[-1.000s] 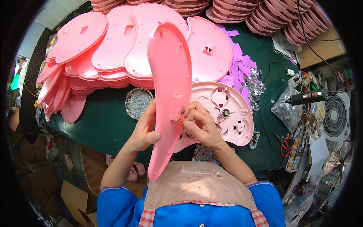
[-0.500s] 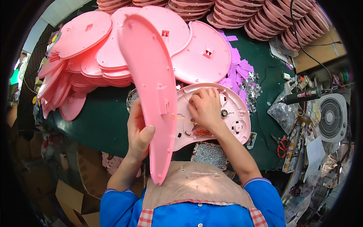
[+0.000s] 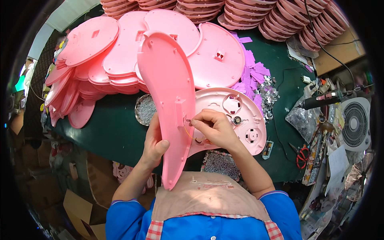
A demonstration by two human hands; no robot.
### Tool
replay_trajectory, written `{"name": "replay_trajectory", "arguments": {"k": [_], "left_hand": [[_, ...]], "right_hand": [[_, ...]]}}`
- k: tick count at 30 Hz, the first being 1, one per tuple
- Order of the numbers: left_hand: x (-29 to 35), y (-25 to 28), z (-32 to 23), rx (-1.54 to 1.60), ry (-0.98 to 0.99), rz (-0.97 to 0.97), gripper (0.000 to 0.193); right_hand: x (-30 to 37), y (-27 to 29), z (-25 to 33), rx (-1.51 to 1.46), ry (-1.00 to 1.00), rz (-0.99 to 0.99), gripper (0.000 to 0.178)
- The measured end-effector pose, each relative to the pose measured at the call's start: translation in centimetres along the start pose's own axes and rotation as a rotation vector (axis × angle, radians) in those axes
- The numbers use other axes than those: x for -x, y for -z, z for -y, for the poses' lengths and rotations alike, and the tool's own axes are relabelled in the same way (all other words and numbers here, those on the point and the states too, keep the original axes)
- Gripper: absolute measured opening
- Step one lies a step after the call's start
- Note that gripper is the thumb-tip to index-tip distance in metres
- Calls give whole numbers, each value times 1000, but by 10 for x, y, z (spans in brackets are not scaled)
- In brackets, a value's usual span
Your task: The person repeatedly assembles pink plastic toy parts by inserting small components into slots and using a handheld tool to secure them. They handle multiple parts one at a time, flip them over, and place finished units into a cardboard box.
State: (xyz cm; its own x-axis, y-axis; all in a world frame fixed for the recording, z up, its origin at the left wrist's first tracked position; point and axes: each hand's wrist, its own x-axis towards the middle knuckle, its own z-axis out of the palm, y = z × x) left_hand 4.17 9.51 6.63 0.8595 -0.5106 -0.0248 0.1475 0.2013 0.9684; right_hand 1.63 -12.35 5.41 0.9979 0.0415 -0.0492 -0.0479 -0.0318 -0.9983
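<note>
My left hand grips a curved pink plastic cover by its left edge, thumb on the near side, so the cover stands on edge with its inner face toward me. At a raised boxy holder inside the cover, the thumb and fingers of my right hand pinch a small dark piece, too small to name. A yellow wire runs from the holder down to the matching pink shell. That shell lies open-side up on the table, partly behind my right hand, with a round black-rimmed part in it.
Pink covers are piled at the left, and stacked pink shells line the back. Purple strips and shiny small parts lie beyond the shell. Dishes of metal parts, red-handled scissors and a grey fan are around.
My right hand has moved from inside the lower shell, left and toward me, to the cover's holder and now pinches a small piece there. The cover has shifted slightly right.
</note>
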Motion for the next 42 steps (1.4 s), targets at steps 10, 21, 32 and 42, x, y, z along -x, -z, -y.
{"name": "replay_trajectory", "arguments": {"k": [10, 21, 32, 42], "left_hand": [[-3, 9, 3, -102, -57, 66, 99], [-10, 23, 0, -175, -79, 149, 91], [-24, -5, -12, 472, 175, -216, 59], [-4, -18, -33, -951, -443, -241, 36]], "right_hand": [[-20, 0, -14, 43, -106, 187, 17], [-13, -6, -49, -179, 258, 123, 7], [20, -15, -19, 473, 471, -120, 61], [108, 225, -92, 1097, -23, -687, 12]]}}
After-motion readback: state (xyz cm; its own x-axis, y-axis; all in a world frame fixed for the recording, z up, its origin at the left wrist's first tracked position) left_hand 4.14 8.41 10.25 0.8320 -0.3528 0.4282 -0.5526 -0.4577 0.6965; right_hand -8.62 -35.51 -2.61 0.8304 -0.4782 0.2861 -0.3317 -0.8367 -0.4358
